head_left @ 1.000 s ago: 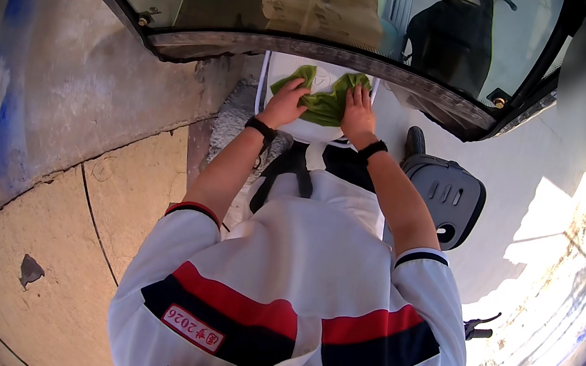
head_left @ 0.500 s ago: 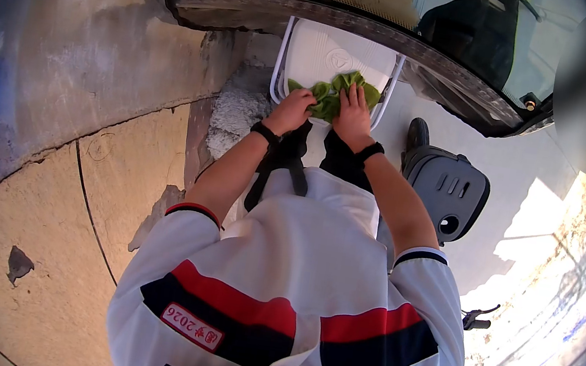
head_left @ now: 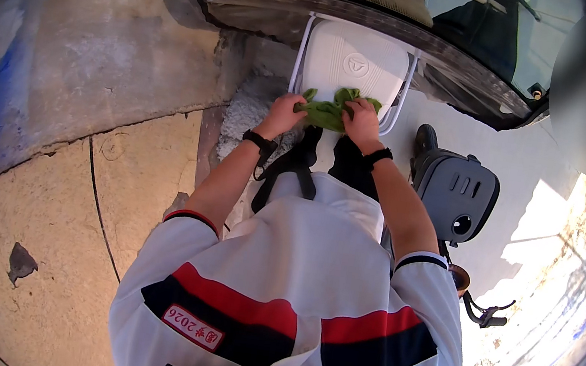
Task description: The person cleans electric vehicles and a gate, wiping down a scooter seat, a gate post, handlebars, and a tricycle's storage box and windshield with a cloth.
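A crumpled green cloth (head_left: 326, 115) lies across the near edge of a white plastic panel with an embossed round logo (head_left: 358, 65), which looks like a folding chair's seat or back. At the cloth's left end, my left hand (head_left: 286, 112) has its fingers closed on the fabric. My right hand (head_left: 363, 124) grips the other end, fingers curled into the folds. Between the two hands the fabric is stretched, with a bunched part rising near the right one. Black bands circle both wrists.
White metal tubing (head_left: 300, 57) frames the panel. Behind it hangs a dark-edged glass windshield (head_left: 376, 19). A grey slotted plastic seat (head_left: 456, 195) stands right, with a handlebar lever (head_left: 490, 315) nearer. Left are a concrete wall (head_left: 117, 46) and a fluffy grey mat (head_left: 261, 115).
The cloth has gone from loosely bunched to stretched between my hands at the panel's near edge. My right hand's outstretched fingers have curled around it. The view has shifted slightly.
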A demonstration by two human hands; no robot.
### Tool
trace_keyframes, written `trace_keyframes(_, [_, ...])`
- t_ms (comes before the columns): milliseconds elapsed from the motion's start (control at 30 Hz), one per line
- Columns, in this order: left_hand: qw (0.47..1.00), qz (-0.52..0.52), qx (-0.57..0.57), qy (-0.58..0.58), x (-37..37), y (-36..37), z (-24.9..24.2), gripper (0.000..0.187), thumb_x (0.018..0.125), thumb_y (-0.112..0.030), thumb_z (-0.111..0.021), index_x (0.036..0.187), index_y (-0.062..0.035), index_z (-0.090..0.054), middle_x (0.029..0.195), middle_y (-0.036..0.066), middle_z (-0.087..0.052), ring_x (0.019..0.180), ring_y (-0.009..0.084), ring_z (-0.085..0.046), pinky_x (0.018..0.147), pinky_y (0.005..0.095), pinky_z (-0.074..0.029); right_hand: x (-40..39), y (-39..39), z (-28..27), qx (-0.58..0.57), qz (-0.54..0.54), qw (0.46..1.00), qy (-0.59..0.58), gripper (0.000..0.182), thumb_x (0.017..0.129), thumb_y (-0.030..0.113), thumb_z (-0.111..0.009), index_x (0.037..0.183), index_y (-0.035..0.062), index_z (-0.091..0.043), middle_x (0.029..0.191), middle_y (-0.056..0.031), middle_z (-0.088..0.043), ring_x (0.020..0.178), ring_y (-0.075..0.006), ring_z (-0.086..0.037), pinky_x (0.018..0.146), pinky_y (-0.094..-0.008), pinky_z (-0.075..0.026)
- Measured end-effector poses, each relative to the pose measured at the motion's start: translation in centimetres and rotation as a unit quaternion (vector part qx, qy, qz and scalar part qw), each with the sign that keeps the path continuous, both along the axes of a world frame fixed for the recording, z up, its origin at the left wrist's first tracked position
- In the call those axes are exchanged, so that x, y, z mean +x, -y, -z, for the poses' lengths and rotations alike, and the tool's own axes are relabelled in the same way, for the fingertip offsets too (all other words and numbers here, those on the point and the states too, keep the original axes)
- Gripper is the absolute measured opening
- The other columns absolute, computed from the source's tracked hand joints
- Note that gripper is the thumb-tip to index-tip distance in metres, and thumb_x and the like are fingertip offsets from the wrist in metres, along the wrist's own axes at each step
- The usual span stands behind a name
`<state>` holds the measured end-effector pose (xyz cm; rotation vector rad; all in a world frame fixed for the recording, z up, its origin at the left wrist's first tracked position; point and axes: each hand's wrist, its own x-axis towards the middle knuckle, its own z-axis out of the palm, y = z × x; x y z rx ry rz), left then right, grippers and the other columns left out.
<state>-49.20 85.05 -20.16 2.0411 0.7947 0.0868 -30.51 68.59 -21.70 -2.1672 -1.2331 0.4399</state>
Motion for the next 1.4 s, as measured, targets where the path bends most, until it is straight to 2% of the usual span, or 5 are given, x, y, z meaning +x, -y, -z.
trace_keyframes(300, [0.983, -0.047, -0.002, 0.179, 2.5, -3.2, -9.2, 0.021, 0.083, -0.003, -0.073, 0.101, 0.0008, -0.063, 0.101, 0.010, -0.057, 0.086, 0.0221, -0.065, 0.073, 0.0311, -0.056, 3.5, 0.2, -3.3, 0.144, 0.191, 0.971, -0.028, 0.021, 0.086, 0.000, -0.060, 0.106, 0.0042, -0.067, 0.092, -0.0114, -0.060, 0.077, -0.0237, -0.063, 0.066, -0.0327, -0.053])
trace_keyframes(600, [0.954, -0.027, 0.173, 0.244, 4.4, -5.7, -17.8, 0.017, 0.082, -0.002, -0.072, 0.098, -0.0028, -0.067, 0.092, 0.009, -0.056, 0.082, 0.0251, -0.061, 0.070, 0.0331, -0.052, 6.8, 0.5, -13.3, 0.300, 0.183, 0.926, 0.140, 0.032, 0.079, -0.006, -0.059, 0.110, 0.0013, -0.063, 0.093, -0.0128, -0.059, 0.086, -0.0300, -0.058, 0.078, -0.0368, -0.048])
trace_keyframes(1033, [0.930, -0.111, 0.272, 0.221, 7.6, -6.6, -20.9, 0.014, 0.086, 0.000, -0.069, 0.100, -0.0033, -0.067, 0.069, 0.006, -0.050, 0.058, 0.0169, -0.052, 0.056, 0.0273, -0.044, 10.9, 0.7, -20.5, 0.405, 0.259, 0.861, 0.168, 0.024, 0.076, -0.001, -0.076, 0.097, 0.0041, -0.064, 0.084, -0.0068, -0.061, 0.062, -0.0142, -0.053, 0.056, -0.0267, -0.045])
trace_keyframes(1133, [0.925, -0.145, 0.185, 0.299, 9.2, -6.4, -20.6, 0.016, 0.086, 0.002, -0.067, 0.101, -0.0022, -0.066, 0.071, 0.006, -0.054, 0.061, 0.0161, -0.054, 0.058, 0.0273, -0.046, 11.7, 0.8, -20.9, 0.418, 0.255, 0.860, 0.141, 0.021, 0.076, -0.001, -0.077, 0.094, 0.0027, -0.065, 0.084, -0.0067, -0.066, 0.063, -0.0139, -0.055, 0.058, -0.0249, -0.047])
trace_keyframes(1400, [0.890, -0.142, 0.292, 0.322, 12.8, -6.0, -22.2, 0.021, 0.084, 0.003, -0.067, 0.104, -0.0022, -0.066, 0.086, 0.010, -0.063, 0.070, 0.0187, -0.060, 0.065, 0.0294, -0.050, 15.1, 1.5, -21.9, 0.448, 0.210, 0.858, 0.136, 0.017, 0.080, -0.004, -0.072, 0.096, 0.0004, -0.067, 0.085, -0.0097, -0.071, 0.074, -0.0164, -0.069, 0.069, -0.0259, -0.053])
